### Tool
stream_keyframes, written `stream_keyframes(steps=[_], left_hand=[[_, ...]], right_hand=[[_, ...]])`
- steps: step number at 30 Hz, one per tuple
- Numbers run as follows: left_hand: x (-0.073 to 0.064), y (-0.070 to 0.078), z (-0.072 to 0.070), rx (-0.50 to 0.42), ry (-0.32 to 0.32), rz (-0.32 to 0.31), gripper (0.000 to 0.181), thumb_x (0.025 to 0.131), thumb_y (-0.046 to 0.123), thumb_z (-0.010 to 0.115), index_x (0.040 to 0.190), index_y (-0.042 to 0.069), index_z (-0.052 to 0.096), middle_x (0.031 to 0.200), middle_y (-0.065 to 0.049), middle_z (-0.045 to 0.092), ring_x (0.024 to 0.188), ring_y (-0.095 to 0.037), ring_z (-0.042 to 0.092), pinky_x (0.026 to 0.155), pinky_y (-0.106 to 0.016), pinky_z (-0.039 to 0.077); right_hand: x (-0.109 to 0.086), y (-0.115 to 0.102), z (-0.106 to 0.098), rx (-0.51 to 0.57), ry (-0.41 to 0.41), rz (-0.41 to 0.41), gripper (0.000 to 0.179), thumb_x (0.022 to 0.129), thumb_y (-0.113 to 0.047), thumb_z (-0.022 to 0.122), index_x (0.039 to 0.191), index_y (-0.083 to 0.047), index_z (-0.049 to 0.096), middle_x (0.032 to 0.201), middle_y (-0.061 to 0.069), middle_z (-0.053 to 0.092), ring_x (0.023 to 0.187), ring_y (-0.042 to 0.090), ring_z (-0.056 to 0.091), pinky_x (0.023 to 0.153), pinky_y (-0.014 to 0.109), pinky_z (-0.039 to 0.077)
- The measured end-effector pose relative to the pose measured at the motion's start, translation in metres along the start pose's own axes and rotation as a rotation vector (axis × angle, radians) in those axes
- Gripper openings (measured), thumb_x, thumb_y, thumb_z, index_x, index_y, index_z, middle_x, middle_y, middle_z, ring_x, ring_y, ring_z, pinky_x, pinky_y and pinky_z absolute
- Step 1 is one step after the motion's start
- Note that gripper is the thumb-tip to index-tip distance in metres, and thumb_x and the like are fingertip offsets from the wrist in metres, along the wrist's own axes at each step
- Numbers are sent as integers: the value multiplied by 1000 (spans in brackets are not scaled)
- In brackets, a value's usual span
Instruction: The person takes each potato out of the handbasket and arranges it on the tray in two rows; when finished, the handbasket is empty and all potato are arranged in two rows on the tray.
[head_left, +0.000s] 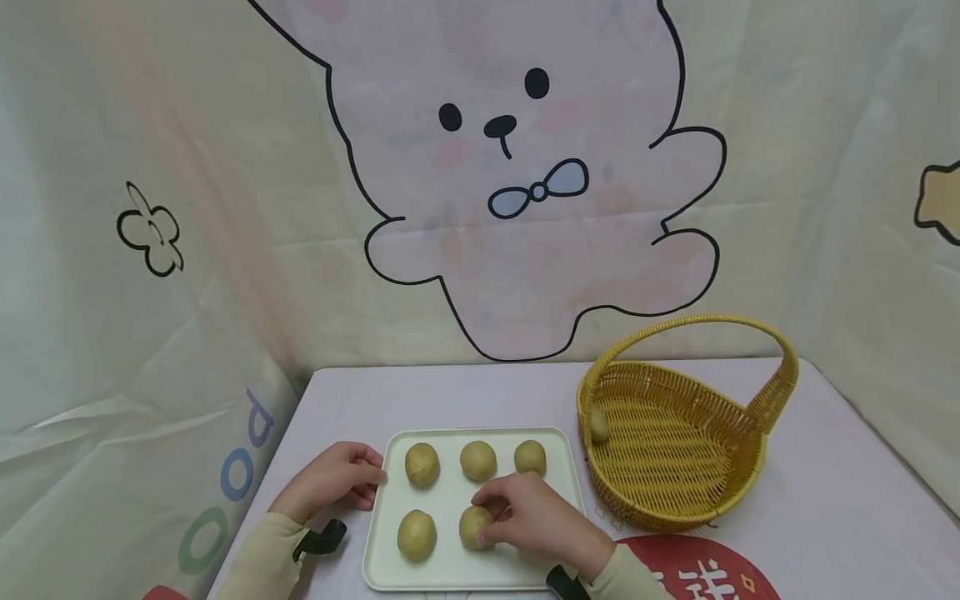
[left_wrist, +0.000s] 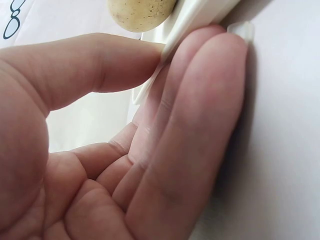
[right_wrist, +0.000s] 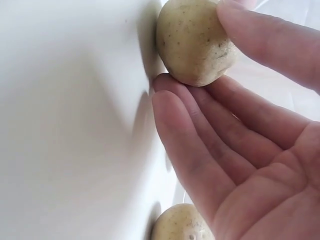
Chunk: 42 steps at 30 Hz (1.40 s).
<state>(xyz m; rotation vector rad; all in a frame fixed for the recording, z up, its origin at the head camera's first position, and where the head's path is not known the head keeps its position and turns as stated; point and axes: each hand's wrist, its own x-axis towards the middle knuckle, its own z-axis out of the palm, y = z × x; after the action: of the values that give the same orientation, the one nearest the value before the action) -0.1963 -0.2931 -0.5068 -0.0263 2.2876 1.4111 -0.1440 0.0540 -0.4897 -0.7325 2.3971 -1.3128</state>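
Observation:
My left hand (head_left: 335,482) pinches the left rim of a white tray (head_left: 447,500) between thumb and fingers; the left wrist view shows this rim (left_wrist: 175,37) close up. Over the tray's front row, my right hand (head_left: 542,515) holds a small round potato (head_left: 472,527) by its sides. Seen from the right wrist, thumb and fingertips rest against this potato (right_wrist: 192,42), which is low over the tray. Another potato (head_left: 416,535) sits to its left. Behind stand a back-left potato (head_left: 422,465), a back-middle one (head_left: 478,461) and a back-right one (head_left: 530,457).
A yellow woven basket (head_left: 667,508) with a tall handle stands right of the tray, with one potato (head_left: 599,425) inside at its left wall. A red round print (head_left: 697,562) lies in front of it. Patterned cloth walls (head_left: 510,275) enclose the white table (head_left: 420,392).

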Motion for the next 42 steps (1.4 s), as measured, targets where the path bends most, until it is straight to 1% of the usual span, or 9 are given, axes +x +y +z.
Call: stream_keyframes(steps=[12, 19, 23, 27, 34, 37, 42], left_hand=[[3, -3, 1, 10, 14, -14, 24, 96, 17, 76, 110, -1, 67, 80, -7, 69, 68, -16, 67, 64, -30, 63], [3, -2, 1, -1, 1, -7, 25, 96, 17, 76, 110, -1, 67, 79, -7, 69, 67, -16, 67, 64, -30, 64], [2, -1, 1, -5, -5, 2, 24, 96, 16, 76, 110, -2, 67, 79, -7, 69, 67, -15, 67, 64, -30, 64], [2, 0, 1, -6, -6, -6, 25, 96, 16, 76, 110, -2, 67, 80, -7, 69, 68, -15, 68, 64, -29, 64], [4, 0, 1, 0, 2, -11, 25, 96, 17, 77, 110, -1, 67, 80, -7, 69, 68, -15, 67, 65, -30, 63], [4, -1, 1, 5, 3, -9, 25, 96, 17, 76, 110, -1, 67, 80, -7, 69, 68, -16, 68, 65, -30, 64], [5, -4, -1, 4, 0, -6, 25, 96, 17, 77, 111, -1, 67, 79, -6, 69, 67, -15, 68, 64, -30, 64]], right_hand=[[0, 2, -2, -24, 1, 8, 39, 82, -21, 95, 114, -6, 79, 95, -3, 80, 84, 0, 71, 76, 21, 56], [0, 1, -4, -42, -11, 13, 41, 81, -22, 96, 114, -6, 79, 99, -2, 81, 85, 3, 71, 76, 21, 57], [0, 1, -6, -65, -18, 17, 44, 79, -23, 97, 115, -5, 79, 98, -3, 80, 86, 5, 71, 77, 21, 56], [-1, 0, -8, -72, -25, 19, 47, 77, -23, 98, 116, -4, 79, 96, -4, 80, 86, 7, 70, 77, 21, 55], [-2, -1, -8, -62, -25, 16, 39, 79, -23, 97, 110, -8, 81, 92, -6, 79, 83, 1, 67, 76, 21, 55], [-2, -1, -7, -63, -22, 11, 38, 80, -23, 96, 111, -7, 81, 92, -6, 79, 83, 0, 66, 77, 21, 55], [0, -2, -2, -49, -19, 7, 39, 81, -24, 96, 113, -7, 81, 95, -5, 80, 85, 2, 68, 78, 22, 56]])
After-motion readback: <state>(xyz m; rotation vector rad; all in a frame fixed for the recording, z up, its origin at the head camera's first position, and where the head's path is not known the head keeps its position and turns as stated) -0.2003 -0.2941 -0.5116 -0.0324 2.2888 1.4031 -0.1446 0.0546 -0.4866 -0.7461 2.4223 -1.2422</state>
